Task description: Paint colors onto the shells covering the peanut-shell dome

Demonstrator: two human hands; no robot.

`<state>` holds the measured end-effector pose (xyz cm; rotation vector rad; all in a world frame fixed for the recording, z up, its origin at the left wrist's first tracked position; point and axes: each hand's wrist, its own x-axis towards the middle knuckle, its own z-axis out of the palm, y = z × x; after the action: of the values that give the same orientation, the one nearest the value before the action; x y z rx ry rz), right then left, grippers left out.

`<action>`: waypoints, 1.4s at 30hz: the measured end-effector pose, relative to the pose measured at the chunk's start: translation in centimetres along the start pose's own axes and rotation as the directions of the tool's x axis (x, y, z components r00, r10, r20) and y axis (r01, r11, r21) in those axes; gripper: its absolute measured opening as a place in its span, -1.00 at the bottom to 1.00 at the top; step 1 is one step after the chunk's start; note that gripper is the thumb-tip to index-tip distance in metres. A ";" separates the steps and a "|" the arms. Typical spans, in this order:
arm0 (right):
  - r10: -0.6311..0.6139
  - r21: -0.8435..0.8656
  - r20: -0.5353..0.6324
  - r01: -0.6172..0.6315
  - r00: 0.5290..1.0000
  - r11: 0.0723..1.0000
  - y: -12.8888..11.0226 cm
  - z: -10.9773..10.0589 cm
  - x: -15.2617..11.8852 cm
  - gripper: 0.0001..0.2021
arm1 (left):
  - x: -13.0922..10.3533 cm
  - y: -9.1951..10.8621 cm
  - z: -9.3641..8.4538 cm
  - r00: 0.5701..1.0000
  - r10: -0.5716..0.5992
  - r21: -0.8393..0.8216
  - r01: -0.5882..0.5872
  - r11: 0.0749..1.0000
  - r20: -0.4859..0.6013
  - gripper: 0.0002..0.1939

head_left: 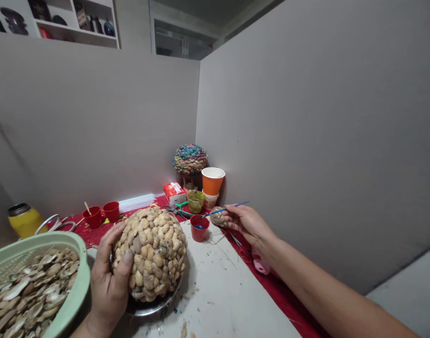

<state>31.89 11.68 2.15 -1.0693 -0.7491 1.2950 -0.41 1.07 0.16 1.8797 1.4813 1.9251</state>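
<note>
My left hand (109,277) grips the left side of a large ball covered in tan nut shells (153,253), which rests on a metal plate (154,306). My right hand (246,223) reaches forward and holds a thin blue paintbrush (225,209). The brush tip points left, just above a small red cup of blue paint (199,227). A small ball of twine (217,217) lies right by the fingers of that hand.
A green basket of loose shells (35,286) sits at the near left. Behind stand two red cups (102,215), a yellow jar (24,219), an orange paper cup (212,181), a painted shell ball (190,159), a red box (174,191) and scissors (175,209). Grey partition walls close the corner.
</note>
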 end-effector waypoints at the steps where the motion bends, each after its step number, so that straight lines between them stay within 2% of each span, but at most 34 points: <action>1: 0.006 0.025 0.015 -0.006 1.000 1.000 -0.3 0.1 -0.3 -0.83 | 0.0 -0.1 0.0 1.000 0.002 0.002 -0.002 1.000 0.002 -0.61; 4: -0.002 0.110 0.080 -0.007 0.997 0.994 -1.3 1.2 -1.9 -0.85 | -0.2 -0.2 0.0 1.000 0.009 -0.005 -0.009 1.000 -0.002 -0.62; 7: -0.011 0.161 0.166 -0.016 0.986 0.987 -2.3 3.1 -4.5 -0.84 | -0.2 -0.3 0.1 1.000 0.001 -0.014 -0.001 1.000 0.001 -0.63; 10: -0.031 0.154 0.270 -0.011 0.962 0.988 -2.9 5.5 -7.2 -0.74 | -0.2 -0.3 0.1 1.000 0.002 -0.015 -0.002 1.000 0.005 -0.62; 13: -0.071 0.086 0.365 0.042 0.928 0.995 -3.1 7.5 -8.8 -0.68 | -0.2 -0.2 0.0 1.000 0.005 -0.017 -0.005 1.000 0.011 -0.62; 17: -0.103 -0.007 0.418 0.117 0.902 0.993 -3.0 8.6 -8.5 -0.62 | -0.2 -0.1 0.0 1.000 0.004 -0.021 -0.004 1.000 0.014 -0.62; 22: -0.086 -0.066 0.444 0.128 0.892 0.990 -2.9 8.8 -7.6 -0.61 | -0.1 0.2 0.1 1.000 0.027 -0.026 -0.027 0.999 0.014 -0.63; 30: -0.127 -0.057 0.486 0.176 0.865 0.983 -2.9 9.3 -7.0 -0.61 | -0.3 0.0 0.2 1.000 0.015 -0.010 -0.015 1.000 0.012 -0.62; 37: -0.209 -0.027 0.456 0.248 0.865 0.968 -3.0 9.6 -6.2 -0.63 | -0.1 0.2 0.2 1.000 0.006 -0.025 -0.006 1.000 0.020 -0.63; 42: -0.293 0.022 0.429 0.314 0.854 0.949 -2.9 9.3 -7.0 -0.65 | -0.1 0.3 0.2 1.000 0.016 -0.022 -0.016 1.000 0.013 -0.63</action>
<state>23.40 6.82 9.09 -0.6665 -1.2369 1.2498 -0.07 0.98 0.27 1.8973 1.4400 1.9236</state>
